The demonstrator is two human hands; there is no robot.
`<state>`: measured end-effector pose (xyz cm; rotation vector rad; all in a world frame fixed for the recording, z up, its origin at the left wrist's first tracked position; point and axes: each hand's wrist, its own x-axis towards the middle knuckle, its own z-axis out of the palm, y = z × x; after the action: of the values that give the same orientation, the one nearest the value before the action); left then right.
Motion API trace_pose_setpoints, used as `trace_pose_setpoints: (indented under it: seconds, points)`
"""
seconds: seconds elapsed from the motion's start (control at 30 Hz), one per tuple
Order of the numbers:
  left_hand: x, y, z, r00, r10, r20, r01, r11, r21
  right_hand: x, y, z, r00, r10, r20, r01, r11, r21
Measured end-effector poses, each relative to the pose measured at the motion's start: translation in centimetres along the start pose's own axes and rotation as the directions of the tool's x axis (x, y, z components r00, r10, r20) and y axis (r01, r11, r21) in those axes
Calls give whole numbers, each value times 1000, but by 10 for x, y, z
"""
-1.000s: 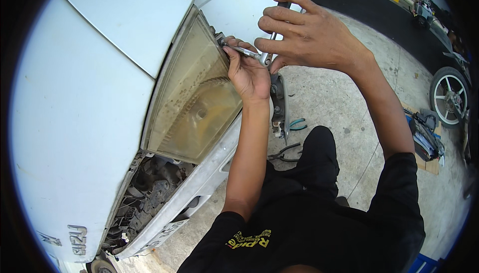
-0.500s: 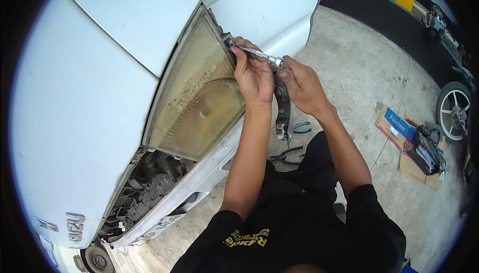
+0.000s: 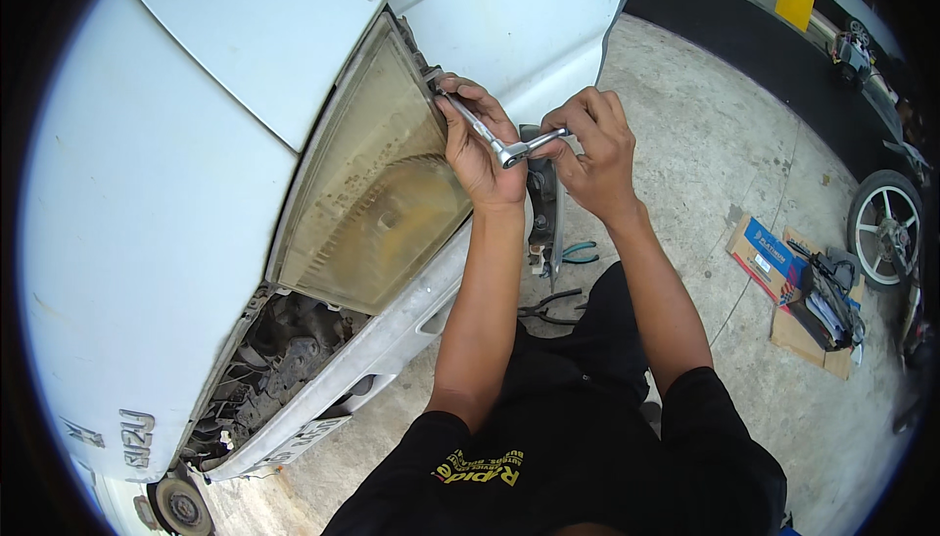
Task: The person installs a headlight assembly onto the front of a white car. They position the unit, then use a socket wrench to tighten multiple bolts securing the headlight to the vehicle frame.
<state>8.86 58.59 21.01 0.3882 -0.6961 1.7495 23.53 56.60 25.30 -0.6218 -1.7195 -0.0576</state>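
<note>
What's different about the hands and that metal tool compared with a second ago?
The right hand has come down in the picture, and the wrench handle in its fingers has swung from pointing toward the picture's top to pointing right. Neither hand has visibly let go. The left hand stays around the metal shaft beside the headlight; the black pliers still lie on the floor.

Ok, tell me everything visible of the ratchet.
The ratchet looks like shiny silver metal, with a rounded head and a handle angled up to the right. An extension bar runs from the head up-left to the edge of the headlight; what it meets there is too small to tell. The left hand holds the bar; the right hand holds the handle, partly hiding it.
</note>
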Motion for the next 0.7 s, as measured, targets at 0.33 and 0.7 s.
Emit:
trace_pose_setpoints:
  seconds: [0.33,0.7]
  points:
    - [4,-1,4,996,-56,73,47,992,118,56,48,-42,898,-267,348,317,944,-93]
    - [2,7,2,991,75,-108,-31,931,363,115,-6,-58,475,-696,539,865,483,-140]
